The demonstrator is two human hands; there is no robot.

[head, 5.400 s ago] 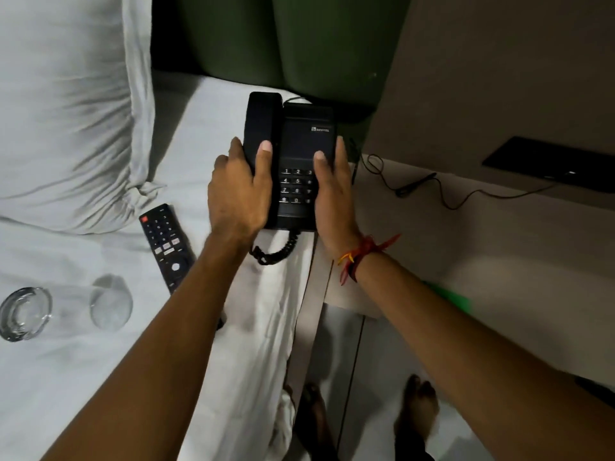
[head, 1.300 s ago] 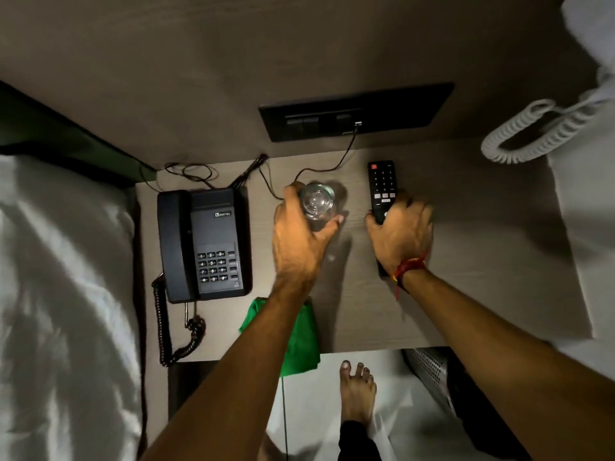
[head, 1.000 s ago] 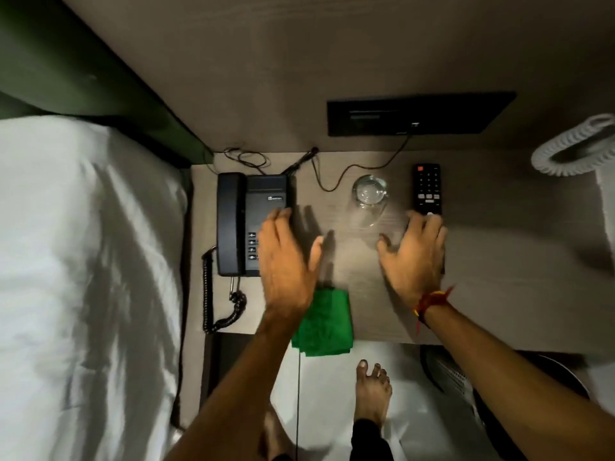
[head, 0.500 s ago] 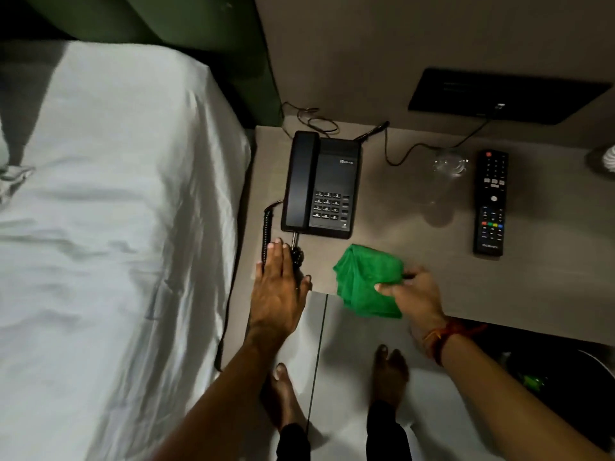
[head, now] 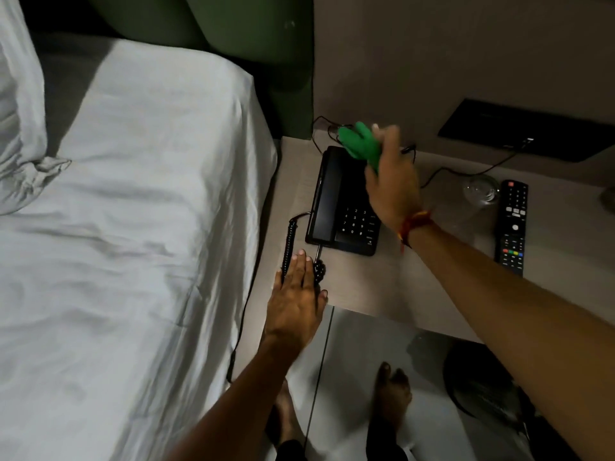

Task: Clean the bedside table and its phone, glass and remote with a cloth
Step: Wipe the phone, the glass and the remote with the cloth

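Now the cloth (head: 361, 144) is being gripped in the right hand (head: 394, 188) fingers above the phone (head: 342, 201), which is lying lengthwise at the bench (head: 382, 287) left edge; left hand (head: 296, 304), flat and open, is being rested on its cord (head: 289, 242).

The left hand (head: 294, 302) lies flat, palm down, while the right hand (head: 392, 181), arm outstretched, is closed in a grip.

Green cloth (head: 361, 144), black phone (head: 339, 201), seemingly clear glass (head: 481, 192), white bedsheet (head: 133, 227).
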